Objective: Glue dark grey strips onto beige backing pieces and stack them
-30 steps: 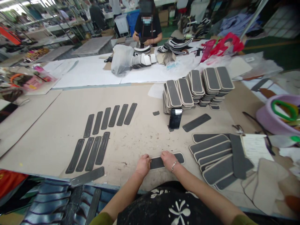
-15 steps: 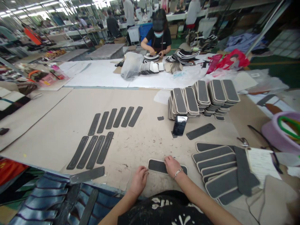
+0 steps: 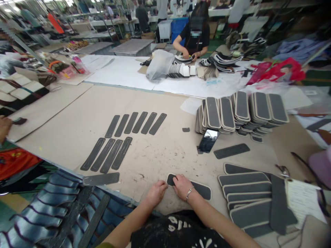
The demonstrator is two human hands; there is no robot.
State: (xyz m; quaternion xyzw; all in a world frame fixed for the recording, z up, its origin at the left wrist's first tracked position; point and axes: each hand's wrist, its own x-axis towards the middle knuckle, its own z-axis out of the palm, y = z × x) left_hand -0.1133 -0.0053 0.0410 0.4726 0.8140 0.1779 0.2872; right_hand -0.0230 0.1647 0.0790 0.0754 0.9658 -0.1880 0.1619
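A dark grey rounded panel with a beige border (image 3: 201, 190) lies on the table right in front of me. My left hand (image 3: 157, 193) is closed, its thumb and fingers pinched at the panel's left end. Bent over the same end, my right hand (image 3: 182, 186) presses its fingertips onto the grey face; its palm hides part of the panel. To the right, several similar bordered panels (image 3: 249, 212) lie fanned out, with a plain dark strip (image 3: 279, 206) across their ends. Several dark grey strips (image 3: 121, 153) with shiny outlines lie in two rows at the left.
Stacks of bordered panels (image 3: 227, 113) stand at the back right, a phone (image 3: 209, 140) leaning in front. A loose strip (image 3: 232, 151) and a written paper sheet (image 3: 302, 199) lie nearby. Across the table a co-worker (image 3: 195, 34) handles curved pieces. Another person's hand (image 3: 3, 127) shows far left.
My right hand has slid left along the panel to its left end, close to my left hand. The panel's right part is now uncovered. The camera view has shifted.
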